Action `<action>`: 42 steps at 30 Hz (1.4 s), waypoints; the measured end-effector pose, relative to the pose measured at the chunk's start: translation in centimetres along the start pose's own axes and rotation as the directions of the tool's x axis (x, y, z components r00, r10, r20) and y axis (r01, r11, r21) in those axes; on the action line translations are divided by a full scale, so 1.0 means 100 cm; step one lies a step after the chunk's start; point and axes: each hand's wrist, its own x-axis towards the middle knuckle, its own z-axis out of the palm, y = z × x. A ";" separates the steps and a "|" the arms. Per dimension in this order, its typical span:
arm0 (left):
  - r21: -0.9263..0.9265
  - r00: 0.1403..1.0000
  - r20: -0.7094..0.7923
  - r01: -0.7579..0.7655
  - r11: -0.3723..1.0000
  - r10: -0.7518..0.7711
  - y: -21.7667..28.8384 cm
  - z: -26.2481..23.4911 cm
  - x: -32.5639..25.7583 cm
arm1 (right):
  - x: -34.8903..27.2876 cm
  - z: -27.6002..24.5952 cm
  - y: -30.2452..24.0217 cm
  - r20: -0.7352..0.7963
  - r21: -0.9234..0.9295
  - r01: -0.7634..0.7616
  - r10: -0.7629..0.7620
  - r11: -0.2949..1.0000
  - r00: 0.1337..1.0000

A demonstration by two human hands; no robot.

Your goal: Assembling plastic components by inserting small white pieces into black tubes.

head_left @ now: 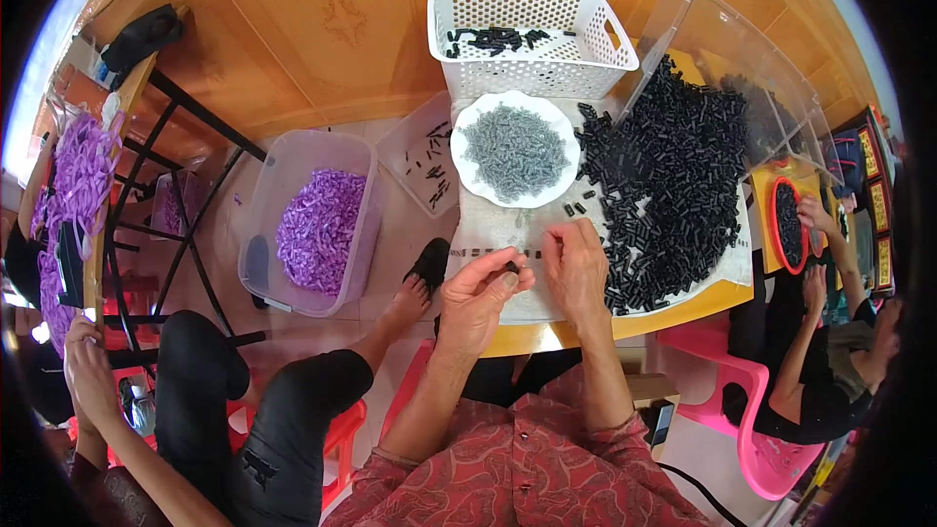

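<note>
I judge assembly in hand: left hand pinches a black piece on the bench, right hand closed, contents unclear, with black pile at two o'clock, spring plate at twelve; next calls for precise fingertip alignment.

- The left hand curls over a small black piece, which is too small to identify.
- Small grey parts on the white plate blur together.
- The worktop near edge is partly covered by both forearms.
</note>
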 end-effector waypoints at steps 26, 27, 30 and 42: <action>-0.428 0.958 -0.089 0.210 0.879 -0.272 -0.006 0.002 -0.009 | -0.037 -0.034 -0.053 0.172 0.596 -0.206 0.127 0.776 0.977; -0.392 0.975 -0.055 0.177 0.903 -0.215 -0.005 0.004 -0.009 | -0.035 -0.035 -0.053 0.152 0.564 -0.176 0.108 0.807 0.982; -0.342 0.975 -0.113 0.144 0.929 -0.193 -0.001 0.012 -0.008 | -0.034 -0.036 -0.053 0.122 0.507 -0.124 0.071 0.853 0.990; -0.304 0.983 -0.083 0.132 0.943 -0.164 -0.008 0.013 -0.011 | -0.035 -0.034 -0.047 0.053 0.506 -0.084 0.066 0.859 0.996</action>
